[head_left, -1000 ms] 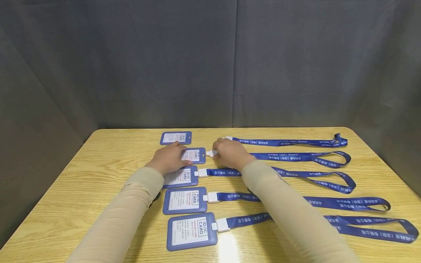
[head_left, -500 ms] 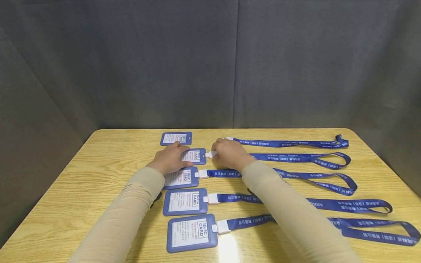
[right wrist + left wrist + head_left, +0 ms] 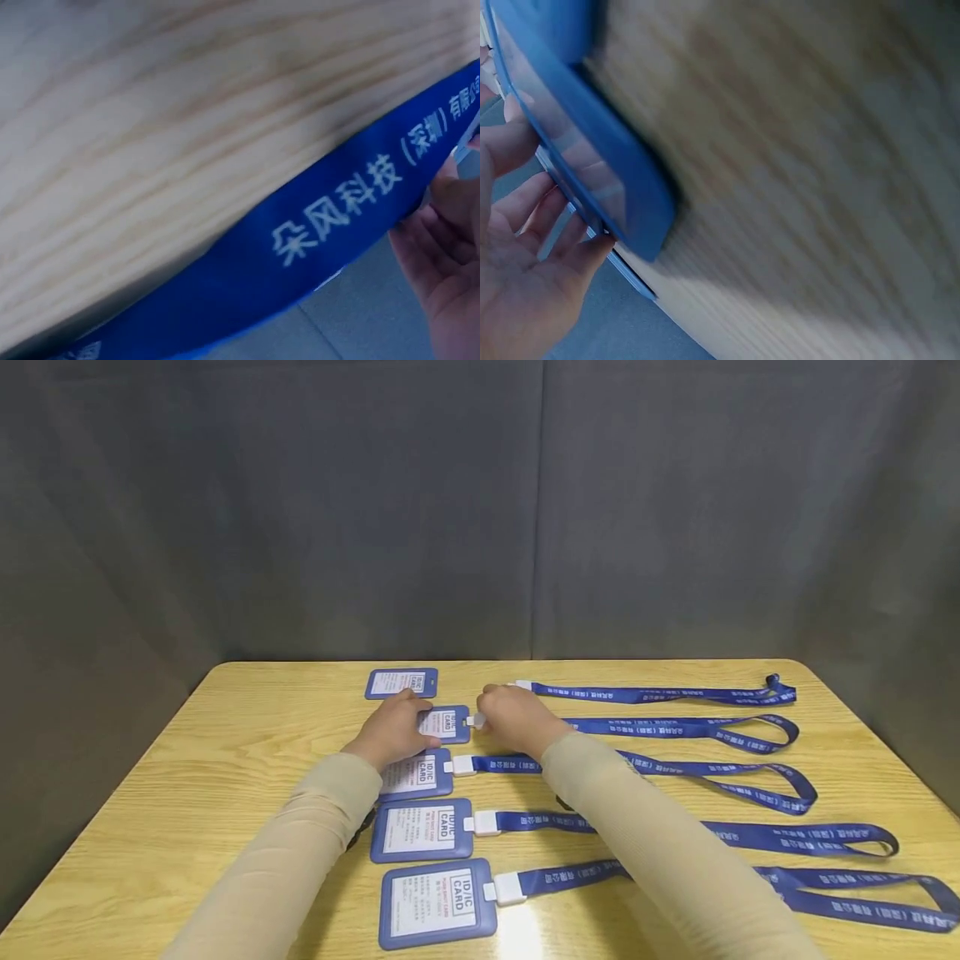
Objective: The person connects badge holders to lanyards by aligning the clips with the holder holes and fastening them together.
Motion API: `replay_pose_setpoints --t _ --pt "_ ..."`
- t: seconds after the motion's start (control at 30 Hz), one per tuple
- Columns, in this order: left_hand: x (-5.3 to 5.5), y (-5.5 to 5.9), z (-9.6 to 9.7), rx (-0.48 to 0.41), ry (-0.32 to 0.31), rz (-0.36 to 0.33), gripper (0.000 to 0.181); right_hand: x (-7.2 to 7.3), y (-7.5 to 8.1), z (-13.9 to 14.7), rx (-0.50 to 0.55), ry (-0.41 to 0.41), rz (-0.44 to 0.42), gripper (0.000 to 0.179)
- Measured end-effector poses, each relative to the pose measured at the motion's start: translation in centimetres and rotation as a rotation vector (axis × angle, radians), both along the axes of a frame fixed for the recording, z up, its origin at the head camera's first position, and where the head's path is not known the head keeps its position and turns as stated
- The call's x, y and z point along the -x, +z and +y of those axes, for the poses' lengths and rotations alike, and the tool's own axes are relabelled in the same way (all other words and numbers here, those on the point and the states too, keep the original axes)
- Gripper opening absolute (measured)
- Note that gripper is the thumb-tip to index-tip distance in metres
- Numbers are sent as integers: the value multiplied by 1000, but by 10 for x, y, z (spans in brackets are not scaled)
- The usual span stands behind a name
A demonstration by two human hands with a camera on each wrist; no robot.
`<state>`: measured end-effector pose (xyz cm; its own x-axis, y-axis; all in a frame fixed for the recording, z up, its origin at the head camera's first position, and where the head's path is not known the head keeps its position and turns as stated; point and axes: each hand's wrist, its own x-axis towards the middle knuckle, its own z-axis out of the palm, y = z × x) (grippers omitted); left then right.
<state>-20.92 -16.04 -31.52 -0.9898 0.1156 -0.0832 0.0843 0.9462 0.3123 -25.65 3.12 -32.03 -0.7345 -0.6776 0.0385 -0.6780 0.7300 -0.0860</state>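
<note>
In the head view my left hand (image 3: 392, 727) holds a blue ID card holder (image 3: 448, 724), second from the back, thumb and fingers at its long edges. The left wrist view shows the thumb and fingers about this holder (image 3: 592, 146). My right hand (image 3: 517, 716) pinches the white plastic clip (image 3: 477, 721) of a blue printed lanyard (image 3: 637, 727). The clip's pale tab meets the slotted end of the holder; whether it passes through the slot cannot be told. In the right wrist view the lanyard strap (image 3: 337, 202) runs past the fingers.
Nearer me lie several card holders with lanyards clipped on, such as the front holder (image 3: 438, 903). At the back, a loose holder (image 3: 401, 682) lies apart from its lanyard (image 3: 660, 694). A grey curtain (image 3: 375, 510) stands behind the wooden table (image 3: 225, 752).
My right hand has shifted slightly left, bringing the clip closer to the card holder. My left hand stays on the holder. The head view has tilted up a little.
</note>
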Motion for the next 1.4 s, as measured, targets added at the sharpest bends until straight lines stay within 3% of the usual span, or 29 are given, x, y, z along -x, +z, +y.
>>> replay_pose_setpoints --t 0.23,0.53,0.87,1.03,1.4 --pt "1 -2 3 -2 8 7 64 -4 -1 -4 -23 -33 3 26" --pt "-1 -4 3 6 21 -9 65 -10 -6 -7 -27 -14 41 20" --pt "-1 2 8 27 -6 12 65 -15 -4 -9 -74 3 106 24" --pt "-1 3 9 39 -3 5 64 -14 -5 -9 -65 25 134 22" --pt "4 2 2 71 -13 -10 64 -2 -5 -11 -54 26 98 24"
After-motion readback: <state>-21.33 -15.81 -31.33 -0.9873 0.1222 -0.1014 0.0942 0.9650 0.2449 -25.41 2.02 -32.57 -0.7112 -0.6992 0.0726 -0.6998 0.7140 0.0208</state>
